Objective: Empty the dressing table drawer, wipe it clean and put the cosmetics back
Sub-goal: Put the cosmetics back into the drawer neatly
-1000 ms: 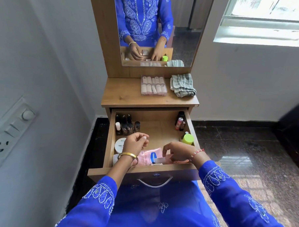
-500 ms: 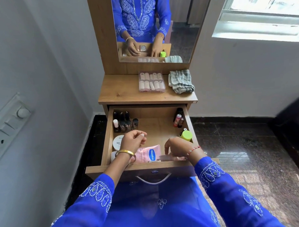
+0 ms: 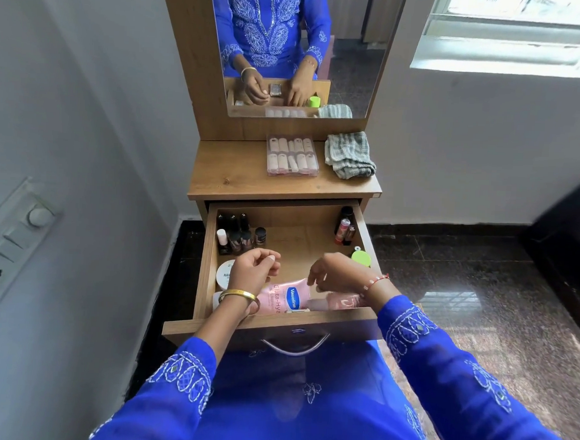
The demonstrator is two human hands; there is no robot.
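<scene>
Left hand [image 3: 253, 272], centre of frame, over the open drawer [image 3: 210, 269]: fingers [image 3: 269, 258] loosely curled, thumb meeting the fingertips; whether anything small is pinched there cannot be told. Gold bangle at the wrist.

Right hand [image 3: 338, 273], just right of centre: fingers pointing down and lightly bent, tips at or just above the pink items at the drawer front; contact cannot be confirmed. Beaded thread at the wrist.

Drawer: wooden, pulled fully out below the bench [image 3: 237, 174], metal handle at its front, bare wood floor showing in the middle.

Contents, from the hands outward:
- Pink Vaseline tube [image 3: 287, 298], lying flat against the front wall, between the two hands.
- Pink bottle [image 3: 340, 302], lying flat just right of the tube, partly under the right hand.
- White round jar [image 3: 225, 273], left side, partly hidden by the left hand.
- Green-capped container [image 3: 361, 258], right wall, just beyond the right hand.
- Nail polish bottles [image 3: 239, 236], upright cluster, back left corner.
- Lipsticks [image 3: 344, 227], upright, back right corner.

On the bench, upper centre:
- Clear case of false nails [image 3: 292, 155].
- Folded grey-green cloth [image 3: 349, 155], just right of the case.

Mirror [image 3: 355, 56] behind, top of frame.
</scene>
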